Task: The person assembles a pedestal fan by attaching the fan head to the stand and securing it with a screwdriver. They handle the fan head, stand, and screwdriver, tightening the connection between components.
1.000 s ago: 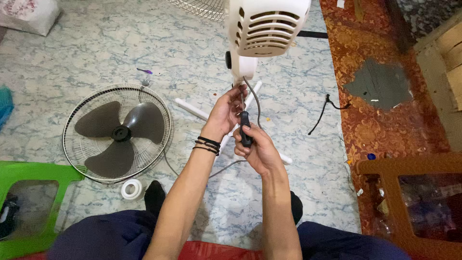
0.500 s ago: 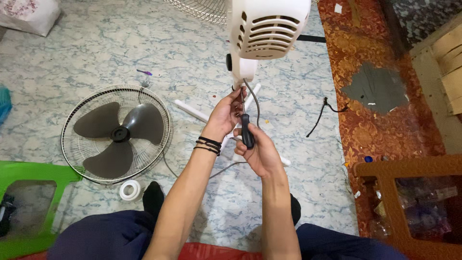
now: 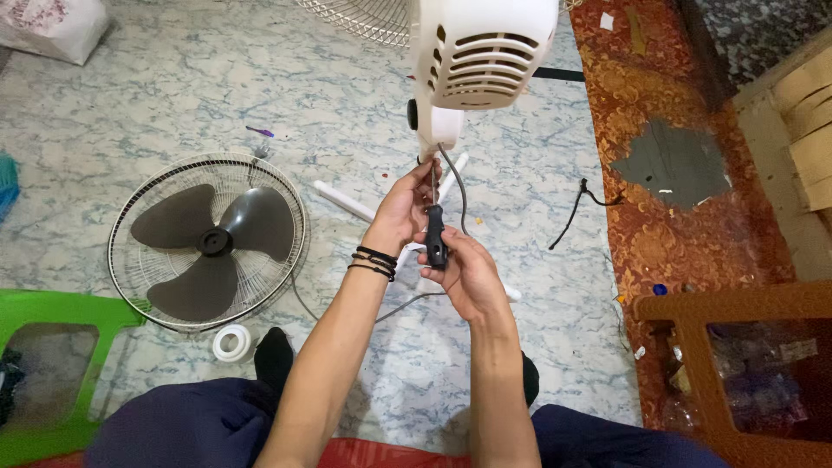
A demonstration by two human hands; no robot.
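Under the white fan motor housing (image 3: 481,48), right hand (image 3: 464,273) grips a black screwdriver (image 3: 434,234), tip up at the neck, likely on a screw. Left hand (image 3: 407,204) closed around the neck, steadying shaft. Screw itself hidden by fingers. Blade and grille (image 3: 208,240) lie left of housing on floor.

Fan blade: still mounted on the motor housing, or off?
Off. The dark fan blade lies flat inside a wire guard on the floor, apart from the white motor housing standing upright.
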